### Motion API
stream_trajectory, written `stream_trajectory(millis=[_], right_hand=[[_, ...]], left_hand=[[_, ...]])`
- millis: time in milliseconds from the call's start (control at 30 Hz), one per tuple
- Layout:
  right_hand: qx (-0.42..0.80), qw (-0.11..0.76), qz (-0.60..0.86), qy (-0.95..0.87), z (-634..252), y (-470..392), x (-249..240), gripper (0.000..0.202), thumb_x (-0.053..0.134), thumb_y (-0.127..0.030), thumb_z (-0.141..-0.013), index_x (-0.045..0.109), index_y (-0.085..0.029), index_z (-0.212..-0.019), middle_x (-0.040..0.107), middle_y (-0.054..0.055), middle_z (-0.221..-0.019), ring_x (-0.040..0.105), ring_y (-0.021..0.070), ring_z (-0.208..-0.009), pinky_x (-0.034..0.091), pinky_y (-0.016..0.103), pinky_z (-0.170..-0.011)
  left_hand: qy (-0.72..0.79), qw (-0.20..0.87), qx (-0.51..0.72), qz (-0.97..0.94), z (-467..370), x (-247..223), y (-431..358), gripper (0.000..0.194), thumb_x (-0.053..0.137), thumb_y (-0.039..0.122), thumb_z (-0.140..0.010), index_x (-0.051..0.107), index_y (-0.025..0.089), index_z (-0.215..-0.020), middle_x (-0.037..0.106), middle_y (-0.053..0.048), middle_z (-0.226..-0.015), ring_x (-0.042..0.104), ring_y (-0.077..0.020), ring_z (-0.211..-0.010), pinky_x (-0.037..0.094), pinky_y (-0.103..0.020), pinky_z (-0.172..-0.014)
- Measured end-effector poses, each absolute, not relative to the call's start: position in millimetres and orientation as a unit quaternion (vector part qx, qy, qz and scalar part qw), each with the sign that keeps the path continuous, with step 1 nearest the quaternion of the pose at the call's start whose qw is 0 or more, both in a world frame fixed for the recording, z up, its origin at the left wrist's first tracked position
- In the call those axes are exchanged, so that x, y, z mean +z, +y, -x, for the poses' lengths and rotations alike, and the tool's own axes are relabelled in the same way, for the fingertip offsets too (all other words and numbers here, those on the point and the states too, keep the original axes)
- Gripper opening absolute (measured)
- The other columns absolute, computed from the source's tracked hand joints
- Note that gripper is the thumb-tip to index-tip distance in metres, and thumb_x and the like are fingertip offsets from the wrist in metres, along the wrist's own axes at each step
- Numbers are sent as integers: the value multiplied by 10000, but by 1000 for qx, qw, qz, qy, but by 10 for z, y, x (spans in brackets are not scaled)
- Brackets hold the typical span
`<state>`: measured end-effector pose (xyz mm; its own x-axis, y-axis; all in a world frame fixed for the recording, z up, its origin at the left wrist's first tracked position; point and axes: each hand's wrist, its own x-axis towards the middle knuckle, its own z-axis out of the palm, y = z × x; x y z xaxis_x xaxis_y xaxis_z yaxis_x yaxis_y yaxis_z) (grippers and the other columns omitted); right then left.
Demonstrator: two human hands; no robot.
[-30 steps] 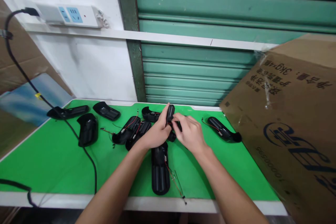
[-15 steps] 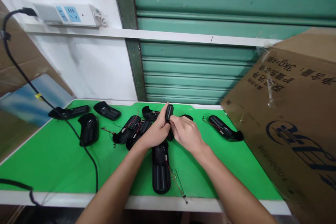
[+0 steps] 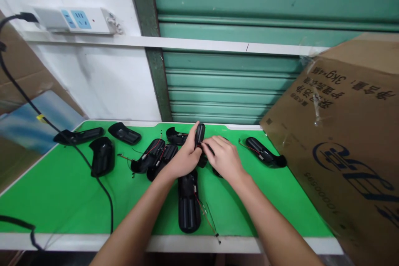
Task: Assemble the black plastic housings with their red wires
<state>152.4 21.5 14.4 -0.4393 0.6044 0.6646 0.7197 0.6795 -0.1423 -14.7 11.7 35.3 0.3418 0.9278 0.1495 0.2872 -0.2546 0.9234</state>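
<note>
My left hand (image 3: 186, 156) is wrapped around a black plastic housing (image 3: 200, 132), held tilted up over the middle of the table, its rounded end above my thumb. Close against it, my right hand (image 3: 225, 156) is closed, thumb and fingertips pinched at the housing's side. A bit of reddish wire shows by those fingertips; what they pinch is too small to make out. Below my hands lies another black housing (image 3: 189, 214) with thin wires (image 3: 207, 218) trailing to the right. Two wired housings (image 3: 151, 156) lie beside my left forearm, and one is partly hidden behind my right hand.
More black housings lie at the left (image 3: 102, 156), at the back and at the right (image 3: 264, 152) of the green tabletop (image 3: 143, 212). A black cable (image 3: 73, 143) hangs across the left side. A big cardboard box (image 3: 336, 145) leans in at the right edge.
My right hand has shifted slightly right, its fingers bent more, while my left hand keeps its hold on the housing. The whole view has shifted a little.
</note>
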Motion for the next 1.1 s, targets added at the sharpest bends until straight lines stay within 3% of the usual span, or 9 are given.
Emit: stream_trajectory(millis=[167,400,500,600,733,833,933,1100], right_hand=[[-156,283,374,-870,-1537,215,189,223,496,-137,-1009,660,-177,-863,654,50,-761,572,212,-744,405,336,-744],[-173,235,368,-883,-1521,185,276,212,520,-72,-946,623,-181,-796,629,54,-730,534,220,-715,380,341,-733],[-169,229,369,-885,-1530,170,293,202,523,-39,-908,624,-176,-799,630,60,-731,536,222,-716,387,345,-735],[-162,229,367,-887,-1546,167,295,206,515,-20,-891,629,-169,-805,634,66,-734,542,222,-714,395,349,-726],[-137,279,369,-876,-1550,179,278,218,487,-85,-969,639,-172,-839,649,68,-761,565,221,-735,427,343,-734],[-96,355,374,-851,-1538,182,270,199,481,-184,-1031,645,-176,-919,674,64,-832,592,203,-774,457,316,-758],[-92,374,369,-846,-1533,180,270,175,491,-200,-1034,639,-177,-942,674,60,-856,592,192,-772,453,302,-743],[-157,322,352,-865,-1538,175,273,237,447,-157,-1030,622,-182,-871,638,54,-778,557,207,-738,422,320,-716]], left_hand=[[427,376,358,-740,138,323,105,851,401,94,-860,29,59,-1625,59,-150,-1732,33,-226,-1608,24,-413,-1317],[415,320,360,-772,124,283,84,841,385,40,-855,79,110,-1635,168,-174,-1702,150,-267,-1590,104,-493,-1320],[409,298,361,-783,88,261,70,830,379,32,-849,99,77,-1629,214,-202,-1675,179,-263,-1580,127,-483,-1319],[407,304,364,-780,61,254,67,847,394,42,-843,75,53,-1627,232,-218,-1662,170,-274,-1579,114,-482,-1320],[407,361,392,-742,78,299,93,853,425,83,-847,87,104,-1629,179,-158,-1702,129,-262,-1591,65,-463,-1320],[409,449,409,-681,122,357,122,823,422,118,-863,116,147,-1626,220,-106,-1701,190,-240,-1580,97,-443,-1316],[408,503,404,-646,156,382,139,827,430,122,-850,142,174,-1624,278,-84,-1684,260,-241,-1558,147,-447,-1308],[404,421,399,-707,148,353,112,800,425,119,-856,165,100,-1613,237,-123,-1696,193,-225,-1582,100,-398,-1318]])
